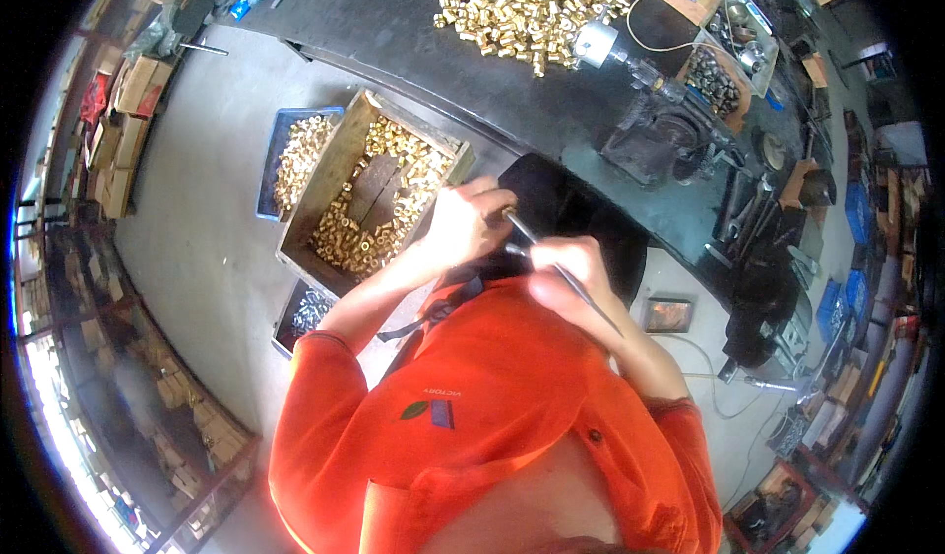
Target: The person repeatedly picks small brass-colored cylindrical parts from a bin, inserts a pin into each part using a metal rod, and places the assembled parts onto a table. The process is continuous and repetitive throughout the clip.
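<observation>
Standing by the dark table (413, 32), I see the left hand (461, 227) pinching a small brass fitting (509, 209) over the person's lap, just off the table's near edge. The right hand (566, 273) grips a thin metal rod (561, 270), its tip at the fitting. A slip could, I reckon, jab the fingers or drop the fitting to the floor (207, 219).

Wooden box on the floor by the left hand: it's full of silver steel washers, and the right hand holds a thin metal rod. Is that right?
Not quite. The head view shows the wooden box holding gold-coloured brass parts, not silver steel washers. The rest stands: the box sits on the floor beside the left hand, and the right hand holds a thin metal rod.
</observation>
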Action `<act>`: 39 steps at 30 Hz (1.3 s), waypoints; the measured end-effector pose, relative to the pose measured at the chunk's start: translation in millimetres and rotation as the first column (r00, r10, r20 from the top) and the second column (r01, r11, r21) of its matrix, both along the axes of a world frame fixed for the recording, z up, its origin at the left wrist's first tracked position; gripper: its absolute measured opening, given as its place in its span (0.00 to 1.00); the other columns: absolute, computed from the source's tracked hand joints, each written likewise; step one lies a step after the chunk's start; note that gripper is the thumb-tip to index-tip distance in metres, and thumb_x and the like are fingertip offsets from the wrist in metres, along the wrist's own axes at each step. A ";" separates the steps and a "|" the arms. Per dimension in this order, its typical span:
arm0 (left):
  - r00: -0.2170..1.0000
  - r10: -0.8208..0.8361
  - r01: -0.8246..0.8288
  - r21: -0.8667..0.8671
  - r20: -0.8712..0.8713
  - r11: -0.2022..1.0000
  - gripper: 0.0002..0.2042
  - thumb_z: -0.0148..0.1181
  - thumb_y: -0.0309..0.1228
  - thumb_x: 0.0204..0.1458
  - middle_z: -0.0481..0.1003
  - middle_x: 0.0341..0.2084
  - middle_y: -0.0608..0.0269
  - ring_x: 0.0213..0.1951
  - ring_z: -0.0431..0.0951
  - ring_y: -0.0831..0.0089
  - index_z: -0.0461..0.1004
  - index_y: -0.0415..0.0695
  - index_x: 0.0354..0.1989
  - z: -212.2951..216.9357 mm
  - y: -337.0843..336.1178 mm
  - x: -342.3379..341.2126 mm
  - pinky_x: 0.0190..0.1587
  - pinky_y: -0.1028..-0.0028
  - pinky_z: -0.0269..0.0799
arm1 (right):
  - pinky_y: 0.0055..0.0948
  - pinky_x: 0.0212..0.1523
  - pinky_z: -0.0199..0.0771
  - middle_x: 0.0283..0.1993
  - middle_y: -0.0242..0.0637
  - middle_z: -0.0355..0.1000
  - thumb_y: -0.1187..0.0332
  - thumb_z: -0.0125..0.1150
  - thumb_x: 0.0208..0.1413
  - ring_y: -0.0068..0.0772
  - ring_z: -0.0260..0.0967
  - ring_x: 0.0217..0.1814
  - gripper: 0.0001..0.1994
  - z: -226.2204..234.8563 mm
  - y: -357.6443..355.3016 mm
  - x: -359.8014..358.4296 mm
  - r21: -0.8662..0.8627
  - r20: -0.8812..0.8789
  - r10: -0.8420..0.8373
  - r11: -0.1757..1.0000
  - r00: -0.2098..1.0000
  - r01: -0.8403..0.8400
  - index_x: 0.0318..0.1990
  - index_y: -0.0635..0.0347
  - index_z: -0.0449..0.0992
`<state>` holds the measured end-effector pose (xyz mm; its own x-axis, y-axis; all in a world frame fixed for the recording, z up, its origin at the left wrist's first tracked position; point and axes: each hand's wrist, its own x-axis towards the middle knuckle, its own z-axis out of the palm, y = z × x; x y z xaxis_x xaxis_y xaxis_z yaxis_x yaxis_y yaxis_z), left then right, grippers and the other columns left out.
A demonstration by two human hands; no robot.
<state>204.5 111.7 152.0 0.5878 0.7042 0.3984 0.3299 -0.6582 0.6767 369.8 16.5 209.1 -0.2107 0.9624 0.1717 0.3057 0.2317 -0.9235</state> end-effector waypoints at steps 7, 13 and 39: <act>0.991 -0.116 0.117 0.029 -0.061 0.993 0.09 0.61 0.25 0.33 0.70 0.20 0.61 0.19 0.73 0.61 0.75 0.44 0.27 3.6 12.7 14.2 0.21 0.67 0.67 | 0.34 0.18 0.53 0.15 0.43 0.52 0.70 0.54 0.39 0.40 0.52 0.14 0.12 -18.2 9.9 7.2 0.039 0.036 -0.093 0.995 0.995 0.092 0.16 0.62 0.57; 0.983 0.075 -0.022 0.300 -0.168 0.954 0.07 0.59 0.30 0.41 0.74 0.22 0.55 0.25 0.77 0.56 0.77 0.44 0.30 -1.8 117.4 53.7 0.28 0.64 0.73 | 0.29 0.18 0.46 0.14 0.34 0.47 0.66 0.57 0.39 0.28 0.46 0.15 0.16 6.9 -16.2 37.8 -0.037 -0.018 -0.186 0.982 0.982 0.185 0.15 0.61 0.55; 0.562 0.551 -0.758 -0.116 -0.617 0.642 0.16 0.58 0.38 0.43 0.77 0.30 0.50 0.36 0.79 0.59 0.75 0.43 0.40 -174.3 140.1 -163.2 0.41 0.62 0.74 | 0.27 0.18 0.45 0.14 0.30 0.47 0.62 0.61 0.40 0.24 0.46 0.17 0.20 -21.4 -3.1 20.1 -0.152 -0.058 -0.053 0.987 0.997 0.044 0.15 0.61 0.55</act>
<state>41.2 251.7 -22.2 -0.0711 0.9883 -0.1347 0.9088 0.1198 0.3995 389.9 13.3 187.7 -0.1563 0.9871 0.0350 0.2542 0.0744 -0.9643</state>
